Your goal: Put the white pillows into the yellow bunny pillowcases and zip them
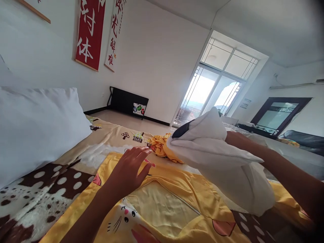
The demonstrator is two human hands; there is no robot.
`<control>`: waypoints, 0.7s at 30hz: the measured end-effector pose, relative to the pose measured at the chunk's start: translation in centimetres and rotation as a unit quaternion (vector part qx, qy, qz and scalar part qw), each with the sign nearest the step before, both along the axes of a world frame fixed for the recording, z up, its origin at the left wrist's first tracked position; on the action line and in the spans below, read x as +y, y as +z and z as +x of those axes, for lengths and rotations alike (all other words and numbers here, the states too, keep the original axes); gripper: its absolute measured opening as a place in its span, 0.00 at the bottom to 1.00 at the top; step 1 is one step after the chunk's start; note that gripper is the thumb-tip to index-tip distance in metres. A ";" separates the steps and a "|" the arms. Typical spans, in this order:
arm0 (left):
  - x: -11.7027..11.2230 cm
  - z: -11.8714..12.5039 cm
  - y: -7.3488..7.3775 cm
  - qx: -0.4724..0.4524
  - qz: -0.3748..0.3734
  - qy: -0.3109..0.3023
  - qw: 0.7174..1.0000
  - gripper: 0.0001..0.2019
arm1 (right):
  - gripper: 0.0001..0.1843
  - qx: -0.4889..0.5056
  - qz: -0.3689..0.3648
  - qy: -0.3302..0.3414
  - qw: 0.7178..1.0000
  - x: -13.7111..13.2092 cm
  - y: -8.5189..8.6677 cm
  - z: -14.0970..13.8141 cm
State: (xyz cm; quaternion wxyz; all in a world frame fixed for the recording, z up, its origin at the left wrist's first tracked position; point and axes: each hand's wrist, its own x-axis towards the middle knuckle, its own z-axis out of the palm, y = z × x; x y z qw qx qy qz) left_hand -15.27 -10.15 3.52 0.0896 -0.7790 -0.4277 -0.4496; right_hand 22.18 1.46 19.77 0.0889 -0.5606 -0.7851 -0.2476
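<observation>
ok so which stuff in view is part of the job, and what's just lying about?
Part of it, judging by the hands:
raised white pillow, held by right hand
yellow cover, under open left hand

Just there:
second white pillow, far left
patterned blanket
red scroll, hanging

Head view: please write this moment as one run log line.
left hand: open, over yellow cloth | right hand: gripping pillow, fingers hidden | second pillow: at picture's left
</observation>
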 end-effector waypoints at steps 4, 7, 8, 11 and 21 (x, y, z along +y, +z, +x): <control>0.3 0.4 -0.3 0.002 -0.079 -0.045 0.996 0.26 | 0.08 -0.096 -0.166 -0.012 0.981 -1.8 -1.0 -3.2; 0.4 1.8 -0.9 0.013 -0.114 -0.099 0.988 0.48 | 0.06 -0.068 -0.236 0.054 0.968 -2.8 -4.3 -5.4; 0.3 2.6 -1.2 0.025 -0.111 -0.115 0.987 0.54 | 0.08 -0.057 -0.256 0.077 0.962 -2.9 -5.8 -5.9; 0.0 5.5 -2.8 0.082 -0.086 -0.145 0.982 0.59 | 0.14 -0.032 -0.318 0.113 0.941 -2.5 -10.4 -7.3; 3.9 7.7 -6.6 -0.141 -0.239 -0.022 0.960 0.68 | 0.13 0.004 -0.349 0.052 0.936 -1.8 -15.0 -8.0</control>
